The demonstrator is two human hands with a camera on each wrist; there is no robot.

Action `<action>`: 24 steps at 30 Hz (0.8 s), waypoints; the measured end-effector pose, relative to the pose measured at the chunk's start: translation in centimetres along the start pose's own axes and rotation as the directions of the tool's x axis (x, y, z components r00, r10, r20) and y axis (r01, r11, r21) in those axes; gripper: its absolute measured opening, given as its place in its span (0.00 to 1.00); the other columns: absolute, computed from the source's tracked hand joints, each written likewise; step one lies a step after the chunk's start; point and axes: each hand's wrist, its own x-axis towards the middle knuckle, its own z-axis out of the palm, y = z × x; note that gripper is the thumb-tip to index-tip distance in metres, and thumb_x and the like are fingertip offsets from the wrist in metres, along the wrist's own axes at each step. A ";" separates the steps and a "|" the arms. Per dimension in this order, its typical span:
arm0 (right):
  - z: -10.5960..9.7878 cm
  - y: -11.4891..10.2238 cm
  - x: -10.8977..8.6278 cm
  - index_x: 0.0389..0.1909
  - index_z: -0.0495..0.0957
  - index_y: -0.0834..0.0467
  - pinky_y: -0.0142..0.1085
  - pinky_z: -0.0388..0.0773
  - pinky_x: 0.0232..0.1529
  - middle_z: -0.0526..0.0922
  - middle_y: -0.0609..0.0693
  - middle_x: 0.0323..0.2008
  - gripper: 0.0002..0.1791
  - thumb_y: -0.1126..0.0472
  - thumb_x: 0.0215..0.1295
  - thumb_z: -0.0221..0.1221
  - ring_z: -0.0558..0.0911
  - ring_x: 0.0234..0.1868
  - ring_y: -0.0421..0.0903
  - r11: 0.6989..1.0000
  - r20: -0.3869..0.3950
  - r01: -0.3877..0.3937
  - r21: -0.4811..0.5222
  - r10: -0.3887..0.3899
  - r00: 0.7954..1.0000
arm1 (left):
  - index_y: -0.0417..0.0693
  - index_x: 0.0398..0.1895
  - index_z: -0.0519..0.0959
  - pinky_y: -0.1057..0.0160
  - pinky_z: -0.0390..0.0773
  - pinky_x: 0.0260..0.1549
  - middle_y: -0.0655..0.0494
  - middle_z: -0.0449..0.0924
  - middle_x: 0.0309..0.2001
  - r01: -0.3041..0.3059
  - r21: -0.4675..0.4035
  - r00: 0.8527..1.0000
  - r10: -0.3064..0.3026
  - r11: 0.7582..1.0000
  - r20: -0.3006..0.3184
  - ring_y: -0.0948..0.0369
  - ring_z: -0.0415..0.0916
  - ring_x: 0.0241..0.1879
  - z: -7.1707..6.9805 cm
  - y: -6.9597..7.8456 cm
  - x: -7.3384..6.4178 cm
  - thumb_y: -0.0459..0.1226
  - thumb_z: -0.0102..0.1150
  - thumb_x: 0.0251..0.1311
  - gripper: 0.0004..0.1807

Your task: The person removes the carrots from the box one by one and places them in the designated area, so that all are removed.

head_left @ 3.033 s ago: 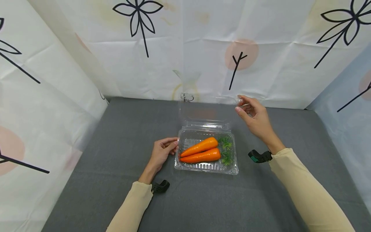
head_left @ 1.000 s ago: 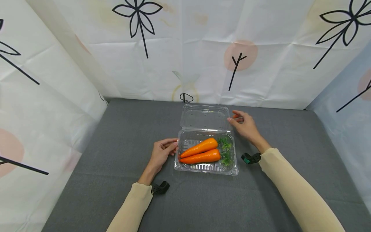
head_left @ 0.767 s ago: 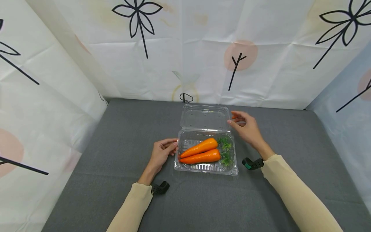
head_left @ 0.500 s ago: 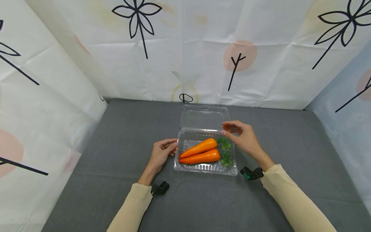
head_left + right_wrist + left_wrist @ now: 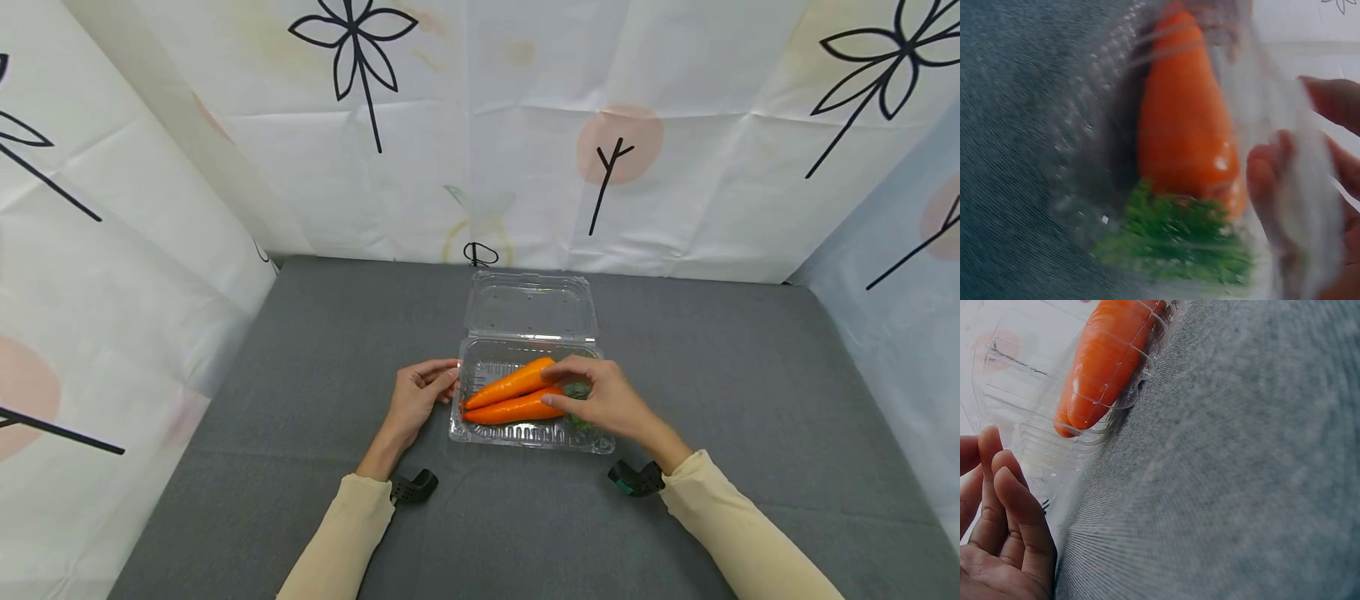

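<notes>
A clear plastic clamshell container (image 5: 495, 436) lies unfolded in the head view, its lid (image 5: 531, 307) tipped back behind the base. Inside the base are two carrots, an upper carrot (image 5: 508, 386) and a lower carrot (image 5: 510, 411), thick ends to the right. Their leafy green tops (image 5: 1179, 240) are partly covered by my right hand in the head view. My left hand (image 5: 415, 398) pinches the container's left rim between thumb and fingers. Over the carrots' thick ends, my right hand (image 5: 600, 396) reaches in with thumb and fingers apart; whether it touches them I cannot tell.
A grey cloth (image 5: 360, 333) covers the table under the container. White patterned fabric (image 5: 420, 183) stands as a wall behind it and along both sides. Each wrist carries a black band device, such as the right wrist device (image 5: 636, 479).
My right hand lowered the lid backward, let it go, then moved toward me and left, down over the carrots' thick ends. My left hand has stayed at the left rim.
</notes>
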 end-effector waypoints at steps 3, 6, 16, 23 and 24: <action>0.3 0.1 -0.1 0.52 0.83 0.66 0.50 0.82 0.50 0.85 0.56 0.48 0.19 0.67 0.61 0.71 0.85 0.48 0.54 1.000 0.023 0.000 -0.025 0.000 1.000 | 0.29 0.51 0.83 0.69 0.79 0.26 0.53 0.83 0.29 0.000 0.002 1.000 0.000 1.000 0.001 0.62 0.77 0.25 0.0 0.0 0.0 0.29 0.61 0.68 0.12; 0.4 0.2 -0.1 0.52 0.83 0.65 0.49 0.82 0.50 0.85 0.54 0.49 0.19 0.65 0.60 0.72 0.84 0.47 0.53 0.998 0.032 0.005 -0.066 -0.003 0.999 | 0.29 0.51 0.83 0.69 0.79 0.26 0.52 0.84 0.29 0.000 0.005 1.000 0.000 1.000 -0.001 0.62 0.78 0.25 0.0 0.0 0.0 0.29 0.61 0.68 0.12; 0.8 0.2 0.1 0.52 0.84 0.61 0.50 0.81 0.49 0.86 0.52 0.49 0.24 0.60 0.55 0.76 0.83 0.48 0.51 0.972 0.095 0.066 -0.225 -0.045 0.994 | 0.29 0.51 0.83 0.68 0.79 0.26 0.52 0.84 0.29 0.003 0.004 1.000 -0.003 1.000 -0.002 0.62 0.78 0.25 0.0 0.1 0.0 0.29 0.61 0.68 0.12; 1.1 0.3 0.1 0.52 0.83 0.62 0.44 0.81 0.45 0.85 0.51 0.50 0.26 0.60 0.53 0.78 0.82 0.46 0.49 0.930 0.176 0.103 -0.352 -0.042 0.984 | 0.28 0.51 0.82 0.69 0.79 0.26 0.52 0.84 0.29 -0.005 0.005 1.000 0.005 1.000 0.003 0.63 0.78 0.26 -0.1 0.0 0.0 0.30 0.61 0.69 0.13; 1.1 0.3 0.1 0.52 0.83 0.62 0.44 0.81 0.46 0.85 0.51 0.50 0.25 0.60 0.53 0.78 0.82 0.46 0.49 0.924 0.188 0.108 -0.368 -0.040 0.981 | 0.28 0.51 0.82 0.69 0.79 0.26 0.51 0.84 0.29 -0.006 0.005 1.000 0.006 1.000 0.004 0.63 0.78 0.26 -0.1 0.0 0.0 0.30 0.61 0.69 0.13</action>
